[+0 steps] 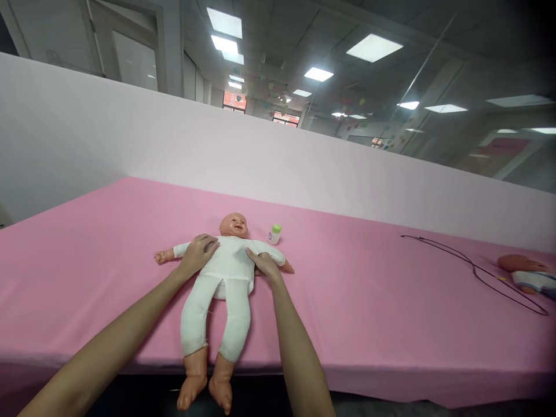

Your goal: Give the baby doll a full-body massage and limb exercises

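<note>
A baby doll (228,260) with a white cloth body lies face up on the pink-covered table (369,301). Its head points to the wall, and its bare feet hang past the front edge. My left hand (198,253) rests on the doll's chest at the left side, near the shoulder, with its fingers bent. On the right side of the chest, my right hand (264,263) touches the doll with the thumb on top; its other fingers are partly hidden by the doll's side. A small white bottle with a green lid (275,234) stands beside the doll's head.
At the right lies a dark looped cord (473,265). Another doll (527,272) in white and blue is at the far right edge, partly out of view. A low white wall (260,156) runs behind the table, with glass above it.
</note>
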{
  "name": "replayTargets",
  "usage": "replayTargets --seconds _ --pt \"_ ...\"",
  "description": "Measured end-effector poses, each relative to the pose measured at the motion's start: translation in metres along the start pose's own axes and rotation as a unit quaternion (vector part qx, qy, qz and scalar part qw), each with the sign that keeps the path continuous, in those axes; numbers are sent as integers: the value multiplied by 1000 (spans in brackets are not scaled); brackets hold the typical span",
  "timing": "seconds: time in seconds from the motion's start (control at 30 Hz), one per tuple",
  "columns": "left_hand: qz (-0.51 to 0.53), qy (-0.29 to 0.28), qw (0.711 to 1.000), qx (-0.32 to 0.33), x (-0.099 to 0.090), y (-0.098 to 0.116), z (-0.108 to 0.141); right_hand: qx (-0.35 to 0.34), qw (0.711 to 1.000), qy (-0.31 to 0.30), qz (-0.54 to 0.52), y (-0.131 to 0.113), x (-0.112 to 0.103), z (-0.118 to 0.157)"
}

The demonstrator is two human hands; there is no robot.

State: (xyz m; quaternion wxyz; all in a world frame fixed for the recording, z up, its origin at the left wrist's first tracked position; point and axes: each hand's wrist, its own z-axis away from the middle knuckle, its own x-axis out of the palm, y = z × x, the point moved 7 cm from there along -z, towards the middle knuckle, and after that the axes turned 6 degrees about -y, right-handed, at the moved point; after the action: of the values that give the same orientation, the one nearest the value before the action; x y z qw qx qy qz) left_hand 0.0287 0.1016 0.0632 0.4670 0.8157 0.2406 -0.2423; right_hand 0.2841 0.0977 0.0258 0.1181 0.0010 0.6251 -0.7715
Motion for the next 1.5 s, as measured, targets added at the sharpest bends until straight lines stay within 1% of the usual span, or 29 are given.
replayTargets --seconds 0.07,0.13,0.2,0.27,0.3,0.33,0.4,0.47,0.5,0.53,0.6,0.7,0.77,0.83,0.9,0.93,0.97,1.0,1.07,1.1,1.13,1.17,1.2,1.27,1.33,1.37,1.4,1.43,1.5 --pt "-8 -15 1000 13 8 -1 0 21 997 -5 70 -1 -1 3" --pt "-11 -29 1000 7 12 -5 0 51 989 -15 136 1 -3 5" --pt "-10 -47 999 -4 14 -8 0 64 977 -33 203 2 -5 5" --pt "-10 -57 998 -16 15 -9 2 46 965 -53 254 -3 -6 6" --pt "-12 -56 998 -21 14 -9 2 23 962 -46 269 -8 -8 6" --pt "-15 -53 998 -26 13 -8 3 -6 960 -22 278 -14 -11 6" --pt "-16 -54 998 -34 13 -5 4 -65 953 71 288 -28 -21 9" --pt "-17 -60 997 -39 13 -3 5 -100 933 163 306 -38 -28 12" --pt "-19 -62 997 -39 13 -3 5 -107 922 191 321 -39 -29 12" --pt "-22 -63 997 -37 13 -2 5 -109 912 206 338 -39 -28 11" --pt "-27 -63 997 -30 13 -3 5 -112 897 217 369 -37 -25 8" --pt "-27 -56 998 -32 13 -8 6 -112 883 221 399 -32 -21 5" --pt "-28 -39 998 -31 10 -10 8 -111 877 222 411 -30 -19 5" --pt "-30 5 999 -11 2 -4 10 -110 875 224 414 -31 -18 6" --pt "-13 45 999 14 -7 14 10 -106 874 237 411 -35 -19 8" --pt "8 46 999 26 -8 26 8 -102 874 248 406 -38 -20 9" --pt "41 28 998 35 -6 41 4 -97 874 259 400 -42 -23 9" --pt "82 -9 996 42 1 58 -3 -92 875 269 393 -47 -27 9" --pt "186 -112 975 43 25 94 -20 -93 876 280 380 -59 -36 7" --pt "246 -160 956 28 40 109 -31 -102 875 286 376 -66 -43 5" --pt "307 -189 933 -4 55 121 -43 -115 873 290 375 -73 -50 3" --pt "365 -202 908 -47 71 128 -56 -129 869 293 377 -80 -57 1" --pt "419 -200 881 -91 85 133 -70 -142 865 293 382 -85 -65 -3" --pt "512 -184 817 -191 115 133 -93 -160 859 280 397 -90 -78 -11" --pt "575 -157 753 -278 141 127 -110 -183 859 247 410 -88 -86 -22" --pt "593 -145 730 -306 152 124 -115 -200 861 226 410 -85 -88 -27" --pt "603 -136 716 -323 161 121 -119 -218 865 205 403 -82 -90 -32" --pt "608 -131 710 -330 169 118 -122 -234 871 187 390 -77 -90 -36" --pt "611 -128 709 -328 180 115 -125 -249 885 163 358 -67 -92 -42"
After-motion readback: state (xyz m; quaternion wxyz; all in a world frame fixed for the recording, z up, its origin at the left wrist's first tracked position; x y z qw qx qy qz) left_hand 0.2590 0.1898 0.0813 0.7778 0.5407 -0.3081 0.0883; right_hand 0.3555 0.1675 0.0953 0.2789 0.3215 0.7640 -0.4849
